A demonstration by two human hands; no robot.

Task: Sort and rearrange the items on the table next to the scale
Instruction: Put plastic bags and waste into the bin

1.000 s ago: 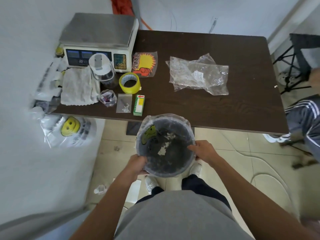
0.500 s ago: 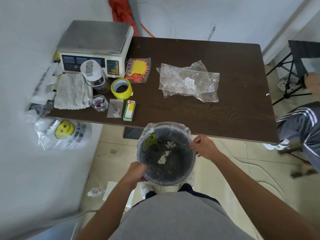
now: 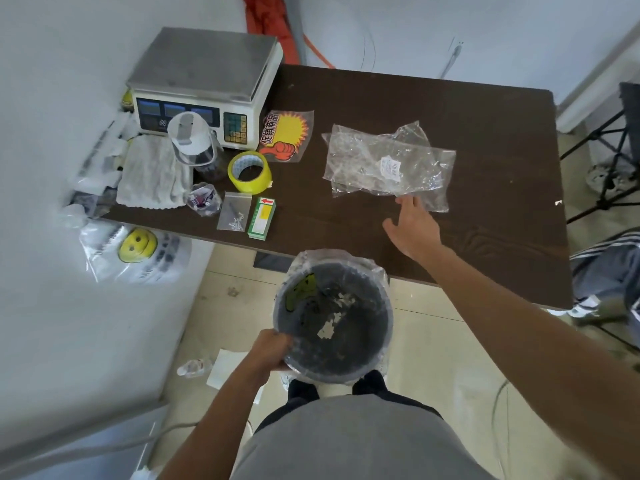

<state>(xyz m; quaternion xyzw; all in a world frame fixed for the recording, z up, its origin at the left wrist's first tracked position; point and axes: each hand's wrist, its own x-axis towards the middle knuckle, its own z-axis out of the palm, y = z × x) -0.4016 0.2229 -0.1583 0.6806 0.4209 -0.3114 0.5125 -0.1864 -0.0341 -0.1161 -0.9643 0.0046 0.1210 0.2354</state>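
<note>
Table (image 3: 450, 98): right hand (image 3: 414, 228) quit bucket (image 3: 387, 317), fingers (image 3: 410, 204) spread at bags (image 3: 388, 162); left hand (image 3: 272, 351) grips it.

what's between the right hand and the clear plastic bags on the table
Nothing visible. The right hand is open above bare table, its fingertips at the near edge of the clear plastic bags; contact cannot be told. The left hand holds the lined bucket short of the table.

One scale (image 3: 204, 64), one yellow tape roll (image 3: 256, 186), one cloth (image 3: 152, 171), one green box (image 3: 262, 218), one jar (image 3: 192, 140) and one lined bin (image 3: 367, 341).
</note>
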